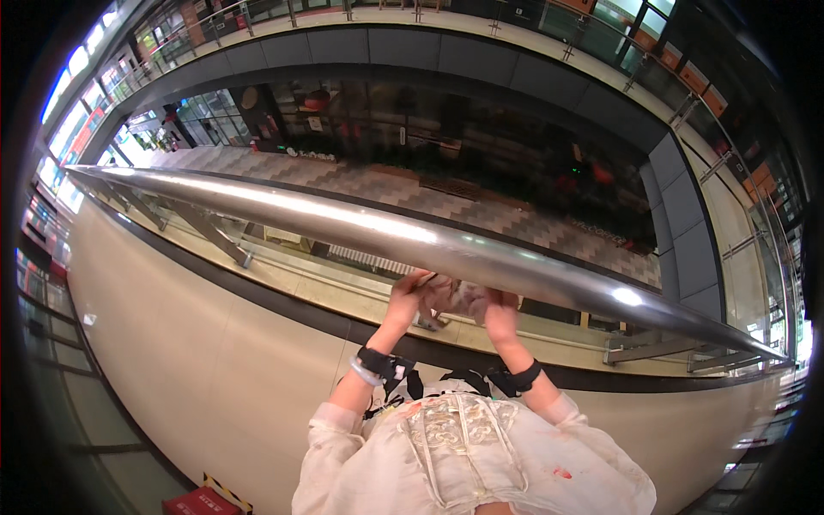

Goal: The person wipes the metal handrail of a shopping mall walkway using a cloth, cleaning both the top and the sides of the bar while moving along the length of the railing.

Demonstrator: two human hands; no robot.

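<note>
my left hand (407,292) and right hand (499,312) are raised in front of me, side by side with a short gap between, just under the near edge of the thick metal handrail (369,221). between them is a crumpled, pinkish piece of cloth (468,299); my left fingers are curled in on its left side, and my right fingers bend in at its right side, so i have hold of it at both ends. the rail partly hides my right fingertips, and i cannot tell how tightly they press, or whether the cloth touches the rail. a pale bracelet (365,371) and a black strap (388,362) circle my left wrist, another black strap (525,376) my right. my white top (468,455) fills the lower middle, over the beige floor (215,343); a red box (202,503) stands at lower left. beyond the rail lies a lower level with patterned paving (360,187).
</note>
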